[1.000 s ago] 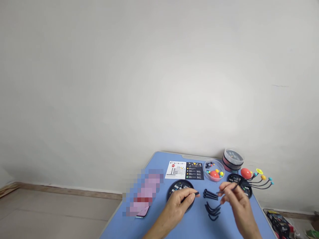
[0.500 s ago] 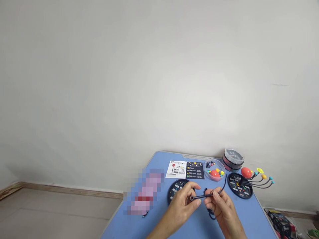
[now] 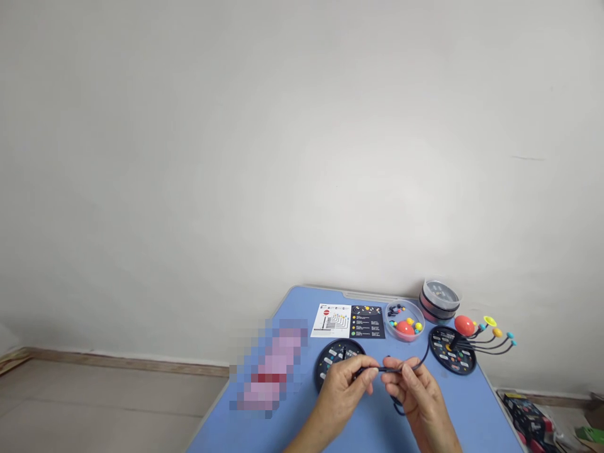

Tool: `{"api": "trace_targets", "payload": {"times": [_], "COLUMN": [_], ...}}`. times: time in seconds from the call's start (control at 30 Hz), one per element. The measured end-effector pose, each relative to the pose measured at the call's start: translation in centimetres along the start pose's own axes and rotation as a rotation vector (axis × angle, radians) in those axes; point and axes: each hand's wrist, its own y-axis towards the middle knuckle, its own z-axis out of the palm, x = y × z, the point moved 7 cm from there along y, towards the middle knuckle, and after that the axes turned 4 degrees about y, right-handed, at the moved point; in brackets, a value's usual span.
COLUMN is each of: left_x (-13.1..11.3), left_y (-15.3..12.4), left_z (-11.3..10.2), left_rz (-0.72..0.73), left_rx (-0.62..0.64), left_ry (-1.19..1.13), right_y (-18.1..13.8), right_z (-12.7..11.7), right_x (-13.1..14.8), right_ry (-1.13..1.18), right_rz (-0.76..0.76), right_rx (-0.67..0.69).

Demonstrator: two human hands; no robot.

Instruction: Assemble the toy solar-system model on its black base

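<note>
My left hand is pinched on a short black peg whose tip meets the ring end of a thin black bent rod. My right hand is closed on that rod, which curves up to the right. Both hands hover over the blue table, just right of a black round base disc. More black rods lie under my right hand, mostly hidden.
At the back lie an instruction sheet, a clear dish of coloured balls and stacked round lids. A finished disc with a red ball and coloured balls on arms stands at right. A blurred pink object lies at left.
My right hand came in from the right with the bent rod and met my left hand, which lifted the peg off the base disc; the two parts now touch end to end.
</note>
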Motion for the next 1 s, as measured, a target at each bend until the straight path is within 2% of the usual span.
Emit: {"api": "trace_targets", "payload": {"times": [0.2, 0.37, 0.5, 1.0], "left_x": [0.5, 0.5, 0.6, 0.3], "left_y": [-0.5, -0.8, -0.7, -0.7], "left_z": [-0.5, -0.1, 0.0, 0.0], "left_rz": [-0.099, -0.094, -0.074, -0.08], "left_rx": [-0.032, -0.016, -0.007, -0.006], "left_ry": [-0.125, -0.155, -0.144, -0.109], "right_y": [0.2, -0.8, -1.2, -1.2], "right_z": [-1.9, -1.0, -0.3, -0.5], "right_x": [0.3, 1.0, 1.2, 1.3], "right_ry": [-0.114, -0.209, -0.212, -0.238], "right_rz": [-0.075, -0.158, -0.164, -0.216], "right_rx": [-0.08, -0.098, -0.1, -0.075]}}
